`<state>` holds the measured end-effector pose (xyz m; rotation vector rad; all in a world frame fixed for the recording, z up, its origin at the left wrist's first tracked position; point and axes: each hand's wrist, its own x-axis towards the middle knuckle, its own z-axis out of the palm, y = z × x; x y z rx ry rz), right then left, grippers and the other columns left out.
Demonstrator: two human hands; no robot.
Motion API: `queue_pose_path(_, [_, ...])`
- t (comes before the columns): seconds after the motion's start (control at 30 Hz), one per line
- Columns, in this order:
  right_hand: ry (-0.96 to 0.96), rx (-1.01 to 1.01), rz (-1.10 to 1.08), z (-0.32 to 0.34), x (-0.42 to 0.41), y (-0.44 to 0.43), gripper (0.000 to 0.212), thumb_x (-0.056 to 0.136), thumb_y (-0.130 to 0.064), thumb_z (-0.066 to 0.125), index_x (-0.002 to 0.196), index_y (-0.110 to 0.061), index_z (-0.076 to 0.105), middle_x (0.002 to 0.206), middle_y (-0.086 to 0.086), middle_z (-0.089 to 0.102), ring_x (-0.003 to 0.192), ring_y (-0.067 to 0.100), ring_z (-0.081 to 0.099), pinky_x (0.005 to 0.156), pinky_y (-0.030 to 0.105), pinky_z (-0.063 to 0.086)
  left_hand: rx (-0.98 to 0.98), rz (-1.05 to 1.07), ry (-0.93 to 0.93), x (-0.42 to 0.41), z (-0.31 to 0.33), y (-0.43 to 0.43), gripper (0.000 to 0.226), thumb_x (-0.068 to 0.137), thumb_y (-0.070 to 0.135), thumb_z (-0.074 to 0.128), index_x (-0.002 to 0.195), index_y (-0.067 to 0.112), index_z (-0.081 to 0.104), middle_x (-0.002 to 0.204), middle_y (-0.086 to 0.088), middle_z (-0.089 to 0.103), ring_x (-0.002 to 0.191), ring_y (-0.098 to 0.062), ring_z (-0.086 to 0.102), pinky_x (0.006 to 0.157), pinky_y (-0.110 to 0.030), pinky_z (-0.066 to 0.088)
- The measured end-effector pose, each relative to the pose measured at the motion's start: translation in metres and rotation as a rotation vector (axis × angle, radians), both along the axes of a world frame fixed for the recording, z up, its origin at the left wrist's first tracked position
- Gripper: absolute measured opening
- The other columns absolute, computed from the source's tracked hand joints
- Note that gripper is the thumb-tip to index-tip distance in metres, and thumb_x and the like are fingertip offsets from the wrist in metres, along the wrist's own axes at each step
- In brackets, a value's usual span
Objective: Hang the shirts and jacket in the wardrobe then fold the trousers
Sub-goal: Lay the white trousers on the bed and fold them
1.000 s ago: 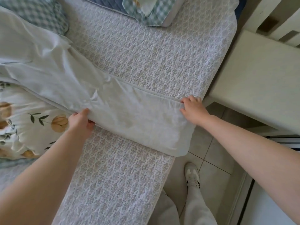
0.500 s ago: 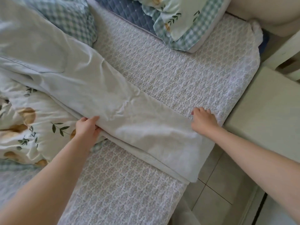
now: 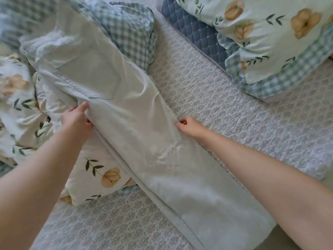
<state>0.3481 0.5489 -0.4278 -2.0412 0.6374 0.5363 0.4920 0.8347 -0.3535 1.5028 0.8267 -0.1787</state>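
- The left hand [image 3: 77,120] has its fingers curled under the near edge of the trousers [image 3: 137,123], with the thumb lying on top of the cloth.
- The right hand [image 3: 189,126] pinches the opposite edge between thumb and bent fingers, so both hands grip the same leg section from either side, about level with each other.
- The trousers lie on the bed in a long diagonal band, with the seat and a stitched back pocket towards 10 o'clock and the hems towards 5 o'clock. The legs look stacked one on the other, though blur at the upper end makes the waistband hard to read.
- Risk: the hem end sits at, or perhaps just over, the bed's edge at 5 o'clock. A pull towards 10 o'clock could drag the two layers out of line, while letting go could allow that end to slide off.
- Risk: the seat rests partly on a soft floral pillow [image 3: 100,170] at 8 o'clock, so a fold pressed there may come out crooked.
- The cloth is pale, thin and smooth, creasing in fine ridges near the knee.
- The bedspread [image 3: 234,114] beneath is white with a raised, lacy quilted pattern. A gingham cushion [image 3: 129,33] lies at 11 o'clock.
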Motion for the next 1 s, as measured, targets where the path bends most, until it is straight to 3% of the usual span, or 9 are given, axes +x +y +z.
queue_pose_path(0.1, [-0.042,0.219,-0.057,0.002,0.030,0.005,0.035,0.096,-0.033,0.055,0.107,-0.002,0.065,0.108,0.014,0.068,0.100,0.029,0.064,0.090,0.040,0.052,0.051,-0.013,-0.047,0.013,-0.005,0.003,0.033,0.089,0.011,0.069,0.120,0.016,0.057,0.112,-0.006,0.065,0.098,-0.023,0.067,0.077,-0.040,0.058])
queue_pose_path(0.17, [-0.072,0.272,-0.061,0.001,0.045,0.005,0.024,0.096,-0.029,0.057,0.098,-0.006,0.063,0.092,0.007,0.067,0.090,0.023,0.063,0.073,0.023,0.052,0.193,-0.028,-0.096,0.016,-0.009,0.011,0.033,0.088,0.018,0.069,0.120,0.016,0.058,0.103,-0.002,0.064,0.093,-0.021,0.065,0.072,-0.034,0.057])
queue_pose_path(0.23, [-0.103,0.195,-0.052,0.001,0.057,0.002,0.016,0.096,-0.025,0.056,0.094,-0.010,0.061,0.082,0.001,0.062,0.083,0.018,0.058,0.056,0.019,0.043,0.445,0.001,-0.141,0.015,-0.013,0.024,0.031,0.086,0.024,0.066,0.115,0.017,0.059,0.101,-0.003,0.064,0.097,-0.023,0.064,0.083,-0.035,0.057])
queue_pose_path(0.37, [-0.043,0.051,0.141,-0.010,0.073,-0.005,0.025,0.095,-0.015,0.052,0.113,0.000,0.059,0.110,0.017,0.064,0.102,0.029,0.061,0.080,0.034,0.048,0.598,-0.027,-0.115,0.012,-0.021,0.028,0.023,0.086,0.023,0.063,0.107,0.019,0.057,0.107,-0.006,0.064,0.106,-0.027,0.063,0.095,-0.033,0.050])
queue_pose_path(0.5, [0.066,0.248,0.112,-0.003,0.096,-0.003,0.029,0.085,-0.003,0.059,0.114,-0.003,0.054,0.105,0.014,0.061,0.087,0.024,0.061,0.068,0.033,0.051,0.769,-0.128,-0.184,0.018,-0.012,0.019,0.041,0.082,0.013,0.059,0.118,0.019,0.042,0.128,-0.012,0.051,0.116,-0.030,0.053,0.102,-0.039,0.044])
queue_pose_path(0.63, [0.029,0.489,-0.221,0.013,0.144,0.004,0.035,0.091,-0.024,0.062,0.118,-0.003,0.056,0.102,0.014,0.064,0.081,0.023,0.061,0.076,0.040,0.056,1.294,-0.550,-0.386,0.013,-0.002,-0.002,0.074,0.075,-0.002,0.056,0.142,0.020,0.035,0.144,-0.013,0.036,0.132,-0.033,0.032,0.110,-0.043,0.025])
queue_pose_path(0.8, [0.175,0.629,-0.271,0.026,0.185,0.010,0.034,0.095,-0.046,0.052,0.105,-0.015,0.061,0.093,0.007,0.067,0.082,0.023,0.064,0.075,0.036,0.053,1.222,-1.156,-0.602,0.004,-0.022,-0.048,0.059,0.089,0.013,0.061,0.146,0.011,0.044,0.154,-0.012,0.038,0.147,-0.035,0.023,0.121,-0.049,0.013])
queue_pose_path(0.9, [0.114,0.602,-0.297,0.024,0.198,0.010,0.044,0.089,-0.023,0.069,0.125,-0.004,0.052,0.115,0.017,0.064,0.099,0.033,0.066,0.086,0.052,0.055,1.221,-1.305,-0.527,0.005,-0.043,-0.073,0.061,0.098,0.040,0.047,0.155,0.030,0.025,0.165,0.003,0.014,0.152,-0.026,0.001,0.120,-0.052,0.000])
queue_pose_path(1.0, [-0.086,0.575,-0.433,0.017,0.208,-0.002,0.039,0.090,-0.001,0.063,0.126,0.003,0.049,0.113,0.018,0.062,0.092,0.029,0.065,0.079,0.041,0.057,1.312,-1.394,-0.401,0.021,-0.066,-0.072,0.065,0.098,0.056,0.031,0.154,0.045,0.001,0.164,0.013,-0.011,0.150,-0.021,-0.017,0.113,-0.063,-0.007])
